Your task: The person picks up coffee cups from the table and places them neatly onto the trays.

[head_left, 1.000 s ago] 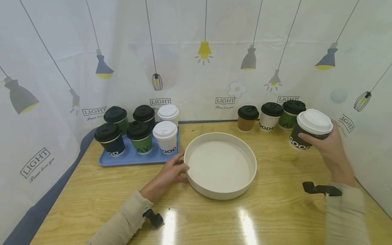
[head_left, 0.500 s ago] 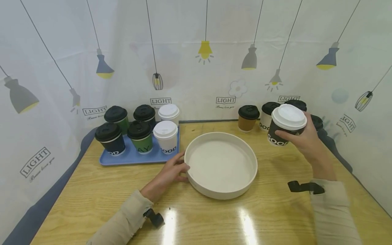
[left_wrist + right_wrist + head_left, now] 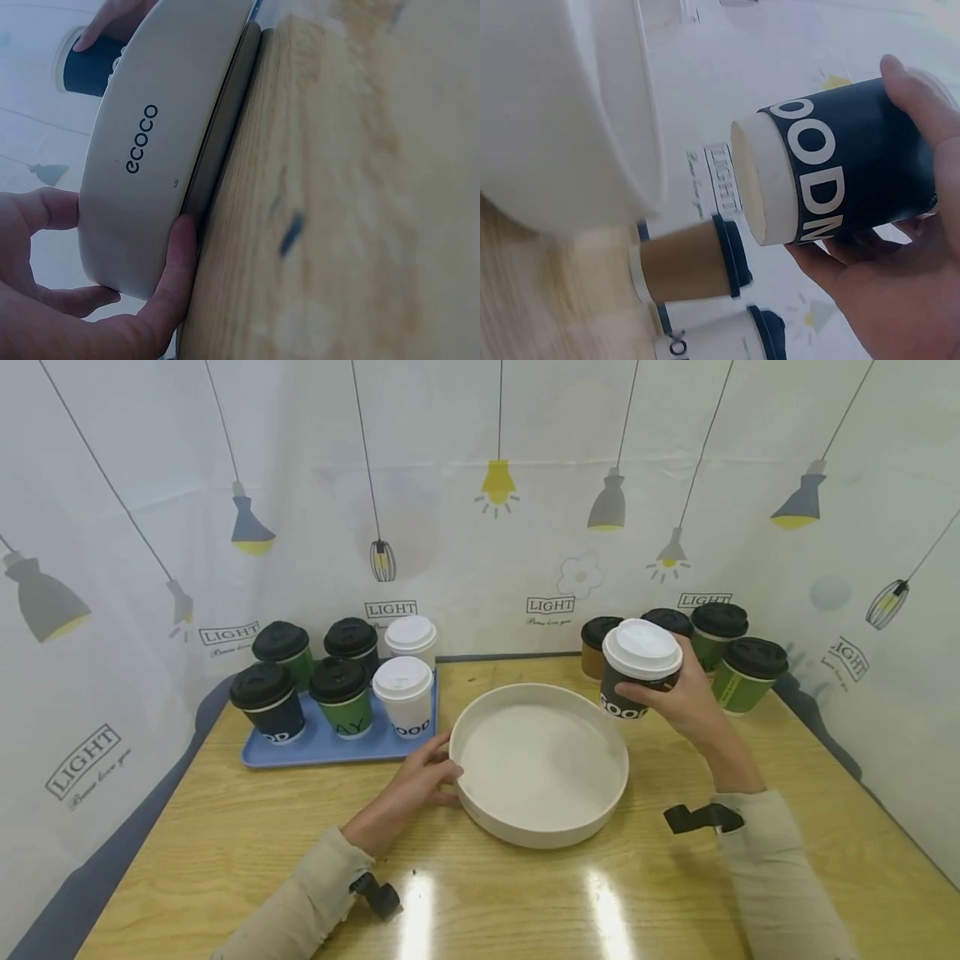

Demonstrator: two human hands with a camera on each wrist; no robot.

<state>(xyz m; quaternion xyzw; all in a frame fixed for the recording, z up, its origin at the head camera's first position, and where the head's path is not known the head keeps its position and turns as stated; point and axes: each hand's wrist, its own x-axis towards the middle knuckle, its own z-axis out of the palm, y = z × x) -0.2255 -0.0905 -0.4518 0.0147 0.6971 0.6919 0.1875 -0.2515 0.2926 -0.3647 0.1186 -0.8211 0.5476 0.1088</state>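
Note:
My right hand (image 3: 690,706) grips a dark paper coffee cup (image 3: 624,687) with a white lid, upright in the air beside the right rim of a round cream tray (image 3: 542,838). In the right wrist view, thumb and fingers wrap the cup's dark sleeve (image 3: 862,161), printed with white letters, and its pale base faces the tray wall. My left hand (image 3: 411,787) holds the tray's left side. The left wrist view shows its fingers (image 3: 176,259) spread from rim to underside on the wall marked "ecoco" (image 3: 154,142). The tray is bare inside.
On a blue rectangular tray (image 3: 262,757) at left stand several lidded cups, among them a white cup (image 3: 405,700). Behind the held cup are a brown cup (image 3: 686,262) and a white cup with black lid (image 3: 712,337). Two green cups (image 3: 742,681) stand at far right.
My right hand has carried the dark cup leftward, from the far right row to near the round tray's rim, uncovering a green cup. The left hand stays at the tray.

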